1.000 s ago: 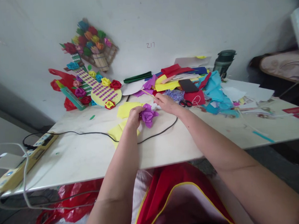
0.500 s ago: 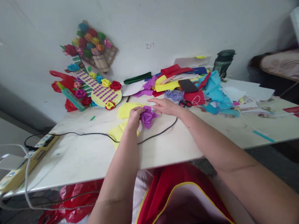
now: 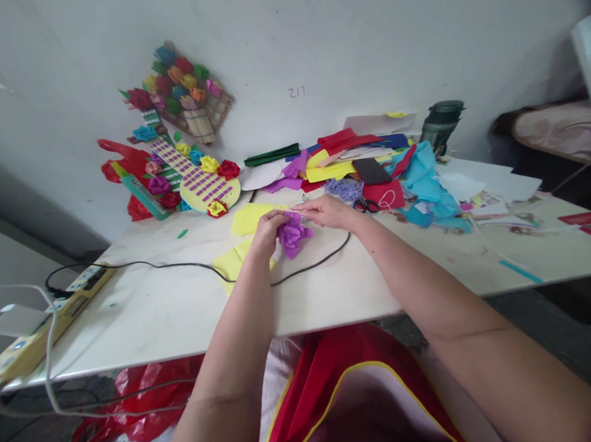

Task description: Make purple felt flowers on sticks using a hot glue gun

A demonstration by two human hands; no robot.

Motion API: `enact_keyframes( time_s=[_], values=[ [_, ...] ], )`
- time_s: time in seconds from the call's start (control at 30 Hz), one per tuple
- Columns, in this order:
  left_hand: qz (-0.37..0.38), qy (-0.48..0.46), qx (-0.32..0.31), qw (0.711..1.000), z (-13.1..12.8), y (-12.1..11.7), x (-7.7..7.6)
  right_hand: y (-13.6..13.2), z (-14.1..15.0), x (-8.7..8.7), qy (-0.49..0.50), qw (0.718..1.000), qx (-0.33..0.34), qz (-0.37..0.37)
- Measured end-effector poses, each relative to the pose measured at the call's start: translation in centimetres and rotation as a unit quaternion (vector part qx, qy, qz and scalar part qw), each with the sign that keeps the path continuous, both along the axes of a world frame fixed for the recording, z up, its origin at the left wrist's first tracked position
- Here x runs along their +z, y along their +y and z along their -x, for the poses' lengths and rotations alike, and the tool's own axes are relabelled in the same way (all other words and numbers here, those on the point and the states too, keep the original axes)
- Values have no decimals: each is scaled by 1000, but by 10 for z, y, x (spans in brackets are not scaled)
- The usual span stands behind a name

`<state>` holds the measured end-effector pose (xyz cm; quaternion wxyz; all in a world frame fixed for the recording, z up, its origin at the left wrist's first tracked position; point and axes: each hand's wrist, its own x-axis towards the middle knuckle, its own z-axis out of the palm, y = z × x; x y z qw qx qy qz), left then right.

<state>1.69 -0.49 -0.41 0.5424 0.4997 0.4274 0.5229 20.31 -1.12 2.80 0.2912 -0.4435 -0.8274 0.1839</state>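
Observation:
A purple crepe-paper flower (image 3: 294,233) with ruffled petals is pinched at its left side by my left hand (image 3: 270,228). Just right of and above the flower, my right hand (image 3: 327,212) has its fingers closed on a thin wooden stick (image 3: 296,211), its tip close to the upper petals. Most of that stick is hidden by the fingers, and I cannot tell whether it touches the paper. Beneath and behind my left hand lie sheets of yellow paper (image 3: 248,219). A black cable (image 3: 318,262) crosses the table in front of the flower.
Colored paper (image 3: 330,171), a dark phone (image 3: 372,170), scissors (image 3: 366,205) and purple shreds (image 3: 344,188) lie behind my right hand. A guitar-shaped craft (image 3: 208,189) leans left beside a glue bottle (image 3: 144,197). A power strip (image 3: 75,306) sits at the left edge; a dark bottle (image 3: 440,127) stands far right.
My right hand has drawn the stick from an upward slant above the flower down to the petals, opening its fingers briefly midway. My left hand keeps its hold on the flower.

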Motion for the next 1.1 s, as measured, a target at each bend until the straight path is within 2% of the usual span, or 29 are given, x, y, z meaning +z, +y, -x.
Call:
enact_keyframes(
  time_s=[0.37,0.67,0.87,1.1],
  values=[
    [1,-15,-33,999,2,0,-1,0,3,0,9,998,15,55],
    [7,-18,-9,1000,1,-1,0,2,2,-3,12,998,31,49],
    [18,-20,-12,1000,1,-3,2,2,1,-3,-23,998,46,20],
    [41,-66,-9,997,0,-3,3,2,0,-3,-79,995,14,-63]
  ],
)
